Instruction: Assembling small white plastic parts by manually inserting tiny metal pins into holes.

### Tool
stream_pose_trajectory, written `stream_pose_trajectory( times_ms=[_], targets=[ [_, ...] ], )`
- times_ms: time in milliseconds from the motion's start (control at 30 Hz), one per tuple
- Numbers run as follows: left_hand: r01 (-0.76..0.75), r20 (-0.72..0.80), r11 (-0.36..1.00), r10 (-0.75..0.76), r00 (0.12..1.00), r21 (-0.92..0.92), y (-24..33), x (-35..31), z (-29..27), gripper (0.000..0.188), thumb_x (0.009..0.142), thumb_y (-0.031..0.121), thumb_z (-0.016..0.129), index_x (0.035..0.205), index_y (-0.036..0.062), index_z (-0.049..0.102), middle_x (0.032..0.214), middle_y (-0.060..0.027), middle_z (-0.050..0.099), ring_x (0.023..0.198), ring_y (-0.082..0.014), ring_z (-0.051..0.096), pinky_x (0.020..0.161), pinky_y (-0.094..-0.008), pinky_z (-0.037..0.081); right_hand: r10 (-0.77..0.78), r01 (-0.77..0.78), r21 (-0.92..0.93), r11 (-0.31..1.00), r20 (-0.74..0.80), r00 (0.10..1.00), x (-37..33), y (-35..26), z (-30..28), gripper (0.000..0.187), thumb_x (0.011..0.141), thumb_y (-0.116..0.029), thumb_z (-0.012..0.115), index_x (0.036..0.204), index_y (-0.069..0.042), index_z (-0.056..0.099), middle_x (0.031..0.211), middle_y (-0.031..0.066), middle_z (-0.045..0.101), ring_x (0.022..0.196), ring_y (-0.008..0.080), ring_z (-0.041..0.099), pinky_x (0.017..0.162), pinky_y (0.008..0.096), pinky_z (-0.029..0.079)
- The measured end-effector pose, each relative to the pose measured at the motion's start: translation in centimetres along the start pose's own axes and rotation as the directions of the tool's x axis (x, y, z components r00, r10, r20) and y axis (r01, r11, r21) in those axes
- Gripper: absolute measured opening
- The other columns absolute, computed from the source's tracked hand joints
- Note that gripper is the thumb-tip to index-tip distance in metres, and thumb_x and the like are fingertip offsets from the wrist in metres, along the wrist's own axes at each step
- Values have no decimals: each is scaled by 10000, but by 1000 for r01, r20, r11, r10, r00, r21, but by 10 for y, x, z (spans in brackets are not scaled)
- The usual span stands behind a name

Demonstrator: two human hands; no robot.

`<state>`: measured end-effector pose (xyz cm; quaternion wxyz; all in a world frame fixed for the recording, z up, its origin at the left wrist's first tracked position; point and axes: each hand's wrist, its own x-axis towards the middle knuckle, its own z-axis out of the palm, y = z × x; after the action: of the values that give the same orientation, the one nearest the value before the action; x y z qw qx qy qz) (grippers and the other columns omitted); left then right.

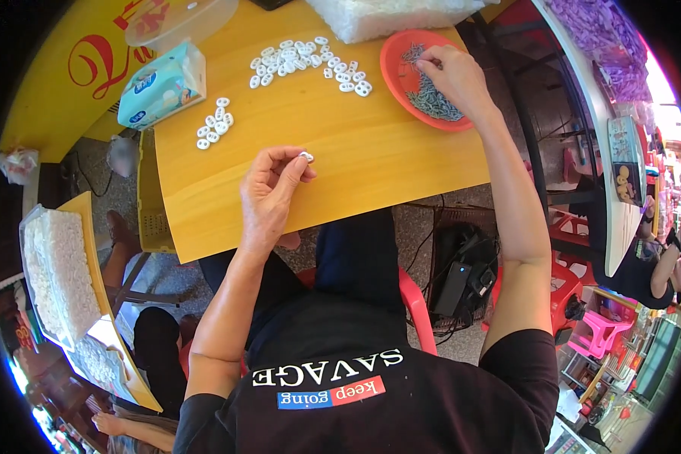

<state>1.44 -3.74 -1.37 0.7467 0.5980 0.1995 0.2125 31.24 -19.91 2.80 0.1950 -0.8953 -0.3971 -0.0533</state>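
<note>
My left hand point(274, 189) is closed above the near part of the yellow table point(227, 189), pinching a small white plastic piece point(306, 157) between thumb and fingers. My right hand point(455, 76) reaches into a red plastic bowl point(392, 69) at the table's far right. Its fingers are pressed together over grey screws point(434, 101) heaped in the bowl; whatever is between the fingertips is too small to make out. Across the far middle lies a loose spread of white oval pieces with two holes point(287, 57). A smaller cluster of like pieces point(216, 123) sits to the left.
A turquoise tissue pack point(163, 87) stands at the table's left edge, near a clear plastic lid point(178, 26). A large bag of white pieces point(397, 17) lies at the far edge. On a side table at left is another clear bag point(59, 272). Another person's arm point(132, 430) shows at lower left.
</note>
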Motion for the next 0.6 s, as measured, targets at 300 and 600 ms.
stream_pose_trajectory(
  times_ms=[300, 600],
  targets=[
    [7, 8, 1000, -7, 1000, -9, -1, 0, 0, 145, 925, 89, 619, 1043, 5, 603, 917, -36, 639, 822, -100, 605, 762, -233, 487, -2, 11, -267, 964, 37, 999, 9, -16, 15, 219, 855, -272, 632, 915, -72, 698, 922, 138, 668, 857, 331, 658, 736, 463, 517],
    [-1, 17, 999, 2, 1000, -37, -1, 0, -1, 144, 926, 78, 615, 1046, -1, 599, 932, -40, 635, 829, -103, 604, 769, -235, 488, 65, -51, -252, 966, 46, 997, 5, -16, 14, 205, 866, -273, 620, 963, -115, 705, 950, 120, 686, 877, 329, 660, 763, 458, 521]
  ],
)
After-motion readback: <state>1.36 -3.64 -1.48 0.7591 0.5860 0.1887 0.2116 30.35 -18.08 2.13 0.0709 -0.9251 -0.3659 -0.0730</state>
